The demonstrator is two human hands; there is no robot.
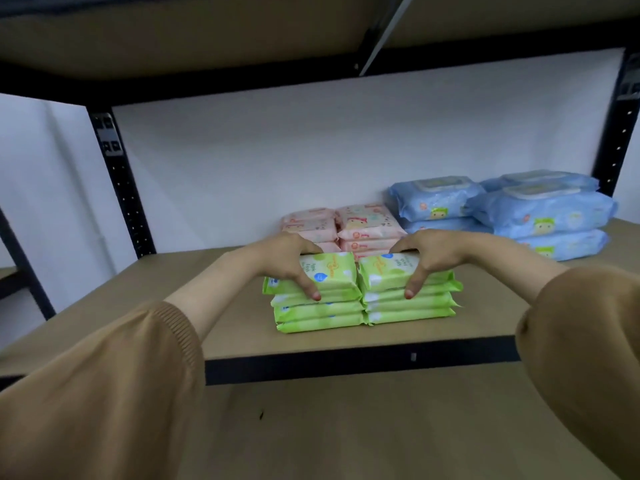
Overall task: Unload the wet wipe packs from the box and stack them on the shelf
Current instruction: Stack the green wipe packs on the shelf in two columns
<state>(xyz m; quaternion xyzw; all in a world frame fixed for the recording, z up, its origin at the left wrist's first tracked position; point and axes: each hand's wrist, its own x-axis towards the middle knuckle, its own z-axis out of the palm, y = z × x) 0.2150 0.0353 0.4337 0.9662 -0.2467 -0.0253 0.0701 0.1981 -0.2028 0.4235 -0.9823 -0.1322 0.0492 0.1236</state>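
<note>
The left hand [287,265] is gripping the left top pack [332,275], with the thumb reaching down over the near edge and the fingers curling over the far edge. The right hand [429,258] is holding the right top pack [391,271] the same way, thumb pressing on the front edge and fingers wrapping over the back. Both packs are lying flat, each crowning its own pile: the left green stack [318,313] and the right green stack [408,306] are standing side by side and touching along their inner edges, near the front of the shelf board [485,306]. Tan sleeves [104,393] are covering both forearms, pushed back short of the wrists. Just behind the green piles, pink packs [367,226] are sitting in two low stacks against the white wall [277,150]. To the right of those, larger blue packs [540,216] are lying in stacks toward the back right corner. A black front rail [346,362] is running along the board's near edge, and a black perforated post [121,181] is standing at the back left. The underside of an upper shelf [173,36] is hanging overhead, and another brown surface [346,427] is showing below the rail.
</note>
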